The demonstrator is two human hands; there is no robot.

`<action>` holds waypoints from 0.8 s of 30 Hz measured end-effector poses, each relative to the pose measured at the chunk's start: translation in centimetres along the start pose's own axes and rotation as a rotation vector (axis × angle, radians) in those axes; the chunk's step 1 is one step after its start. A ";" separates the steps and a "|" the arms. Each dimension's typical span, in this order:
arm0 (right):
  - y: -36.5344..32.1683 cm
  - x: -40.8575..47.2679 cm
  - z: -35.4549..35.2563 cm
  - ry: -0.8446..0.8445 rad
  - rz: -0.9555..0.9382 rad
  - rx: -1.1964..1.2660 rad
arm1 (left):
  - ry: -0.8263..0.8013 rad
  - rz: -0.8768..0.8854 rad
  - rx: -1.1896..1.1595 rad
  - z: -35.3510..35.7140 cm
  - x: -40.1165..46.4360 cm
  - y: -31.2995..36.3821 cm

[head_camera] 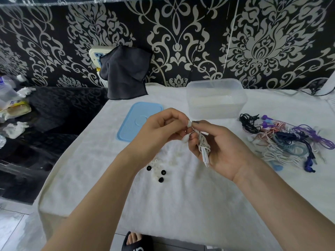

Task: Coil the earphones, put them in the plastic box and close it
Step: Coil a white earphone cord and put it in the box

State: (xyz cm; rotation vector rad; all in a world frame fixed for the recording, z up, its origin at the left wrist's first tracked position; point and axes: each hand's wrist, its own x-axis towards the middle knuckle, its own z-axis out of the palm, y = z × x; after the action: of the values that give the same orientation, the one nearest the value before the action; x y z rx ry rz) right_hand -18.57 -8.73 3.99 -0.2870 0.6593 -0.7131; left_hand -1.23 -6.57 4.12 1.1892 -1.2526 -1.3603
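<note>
Earphones: a white set, wound into a narrow bundle, lies across the palm of the right hand, held above the worktop. The right fingers curl round the upper part of the bundle; its lower end sticks out below them toward the wrist. The left hand meets the bundle at its top, where the left fingers pinch a white earbud end (exact contact is partly hidden by the knuckles).

Box: clear plastic, open, upright on the worktop beyond the hands, apart from them.

Lid: light blue, flat on the worktop left of the box, partly behind the left hand.

Pile: more earphones in black, purple, pink, blue and white lie tangled to the right.

Tips: small black and white ear tips are scattered under the left wrist.

Cloth: dark, draped at the far edge against the wall.
</note>
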 end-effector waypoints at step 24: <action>-10.5 12.3 4.1 0.621 -0.131 -1.128 | 0.240 -0.127 0.556 2.8 7.5 -0.7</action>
State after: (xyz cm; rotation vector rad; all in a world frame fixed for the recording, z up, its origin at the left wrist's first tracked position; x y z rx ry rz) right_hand -14.31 -24.70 6.29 -1.1776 1.6257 -0.4805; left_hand -4.96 -13.56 2.98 1.7821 -1.4428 -0.9370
